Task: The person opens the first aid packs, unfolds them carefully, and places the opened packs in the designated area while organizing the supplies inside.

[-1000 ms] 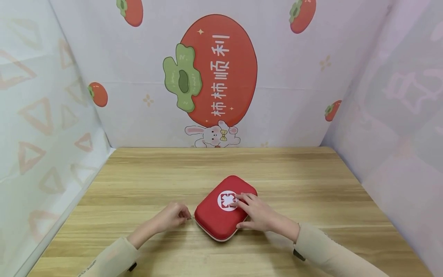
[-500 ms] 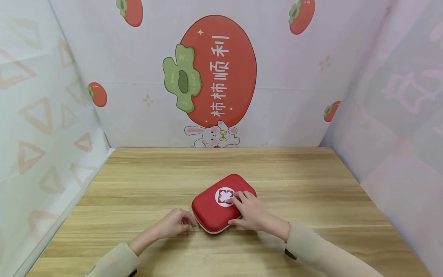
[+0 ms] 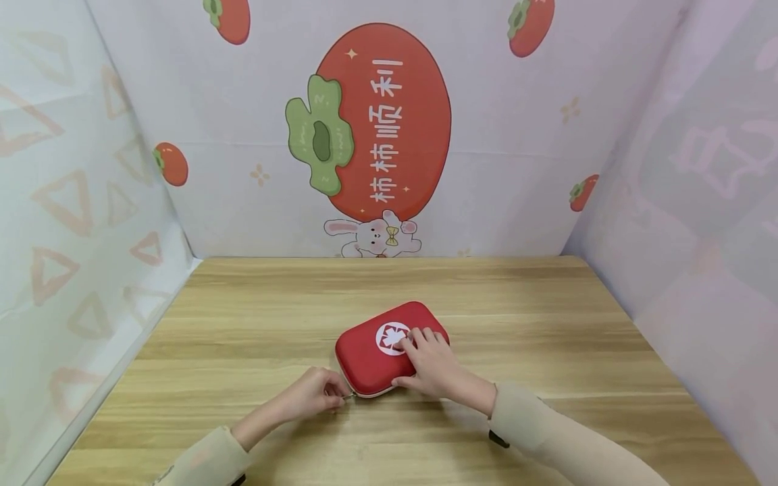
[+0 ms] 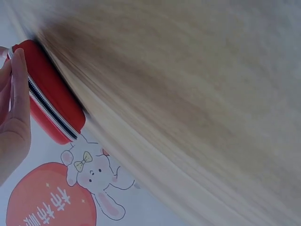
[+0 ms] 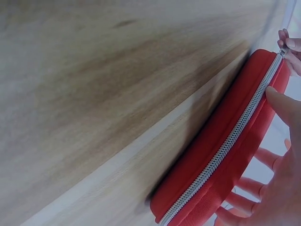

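A red zippered first-aid case [image 3: 367, 359] with a white round emblem lies at an angle on the wooden table. At its near left corner, my left hand [image 3: 316, 392] pinches the zipper pull [image 5: 284, 50] between thumb and fingers. Along the left short side, the left wrist view shows the zipper [image 4: 51, 110] parted, with a dark gap between its two rows of teeth. The long side facing me has its teeth [image 5: 225, 146] meshed. My right hand [image 3: 434, 364] holds the case from the right, thumb against the near side and bent fingers spread over the lid.
Wooden tabletop [image 3: 267, 310] surrounds the case. Behind it hangs a white cloth [image 3: 510, 202] printed with persimmons and a rabbit; more cloth walls [image 3: 91, 202] close off the left and right.
The case has turned clockwise, its near corner swinging away from me and to the left. My left hand has shifted right and slightly nearer with the zipper pull; my right hand moved leftward with the case.
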Demonstrator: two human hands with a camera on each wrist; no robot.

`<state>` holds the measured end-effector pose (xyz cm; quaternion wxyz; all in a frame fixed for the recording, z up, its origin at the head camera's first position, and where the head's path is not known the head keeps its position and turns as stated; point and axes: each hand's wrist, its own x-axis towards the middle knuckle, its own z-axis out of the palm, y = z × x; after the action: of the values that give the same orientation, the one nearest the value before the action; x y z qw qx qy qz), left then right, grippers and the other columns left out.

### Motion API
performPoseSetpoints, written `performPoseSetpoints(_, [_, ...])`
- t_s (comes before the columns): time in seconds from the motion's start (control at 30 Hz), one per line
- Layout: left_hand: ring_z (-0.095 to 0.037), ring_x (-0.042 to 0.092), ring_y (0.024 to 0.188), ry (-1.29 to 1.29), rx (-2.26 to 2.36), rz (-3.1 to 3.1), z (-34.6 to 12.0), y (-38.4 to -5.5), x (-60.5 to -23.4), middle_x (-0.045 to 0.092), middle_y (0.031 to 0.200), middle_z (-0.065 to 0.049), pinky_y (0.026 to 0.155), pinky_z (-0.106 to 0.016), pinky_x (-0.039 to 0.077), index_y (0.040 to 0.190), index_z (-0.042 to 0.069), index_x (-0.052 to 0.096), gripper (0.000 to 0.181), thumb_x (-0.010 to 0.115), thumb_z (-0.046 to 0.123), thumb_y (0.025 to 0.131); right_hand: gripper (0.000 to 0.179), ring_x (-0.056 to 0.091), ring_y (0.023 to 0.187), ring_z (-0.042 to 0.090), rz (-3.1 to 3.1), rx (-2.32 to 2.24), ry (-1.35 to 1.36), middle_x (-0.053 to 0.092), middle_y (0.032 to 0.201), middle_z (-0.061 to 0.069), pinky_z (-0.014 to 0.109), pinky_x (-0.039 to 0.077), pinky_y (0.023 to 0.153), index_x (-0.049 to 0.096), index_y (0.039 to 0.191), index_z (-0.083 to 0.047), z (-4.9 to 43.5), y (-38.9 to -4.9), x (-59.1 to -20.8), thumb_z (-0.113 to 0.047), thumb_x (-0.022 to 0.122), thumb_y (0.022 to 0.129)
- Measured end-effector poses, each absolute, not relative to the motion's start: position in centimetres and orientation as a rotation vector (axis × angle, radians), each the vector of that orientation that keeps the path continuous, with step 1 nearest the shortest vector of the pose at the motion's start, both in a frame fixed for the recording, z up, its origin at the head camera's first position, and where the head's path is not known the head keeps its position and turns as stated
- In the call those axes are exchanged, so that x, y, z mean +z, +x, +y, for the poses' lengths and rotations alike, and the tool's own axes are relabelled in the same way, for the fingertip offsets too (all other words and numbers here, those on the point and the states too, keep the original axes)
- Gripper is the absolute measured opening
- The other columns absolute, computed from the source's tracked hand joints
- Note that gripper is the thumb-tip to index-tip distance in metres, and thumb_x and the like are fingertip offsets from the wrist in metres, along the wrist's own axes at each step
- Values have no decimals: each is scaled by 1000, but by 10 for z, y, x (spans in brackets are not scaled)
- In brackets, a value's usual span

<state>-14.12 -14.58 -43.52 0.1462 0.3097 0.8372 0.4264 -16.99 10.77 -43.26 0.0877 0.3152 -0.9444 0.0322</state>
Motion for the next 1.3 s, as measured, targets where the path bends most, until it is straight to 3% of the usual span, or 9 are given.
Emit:
performPoseSetpoints(0.43, [-8,57,60,956,1174,2498,-138,-138,-431,63,71,-7,52,-16,49,76,-3,66,11,59,-12,73,60,43,97,24,-2816,46,932,48,108,9,40,40,80,52,113,-14,105,-167,-432,-57,59,72])
performPoseSetpoints(0.73, [-6,56,67,1028,1000,2701,-151,-149,-429,63,74,0,57,-16,49,76,2,67,21,55,-14,70,49,43,96,21,-2716,133,1111,49,104,6,38,42,83,56,115,-16,119,-168,-430,-41,66,74])
performPoseSetpoints(0.9, [-6,56,65,1015,1016,2764,-161,-159,-432,63,73,-2,55,-16,49,75,0,66,18,57,-14,70,42,43,99,19,-2691,198,1214,50,102,4,36,42,87,58,112,-15,130,-168,-427,-36,66,76])
performPoseSetpoints(1.3, [-8,53,59,856,1052,2800,-175,-196,-435,63,73,-11,50,-18,46,78,-5,64,14,54,-14,74,43,42,110,20,-2690,348,1344,49,120,4,40,38,95,56,116,-15,147,-160,-426,-40,59,80])
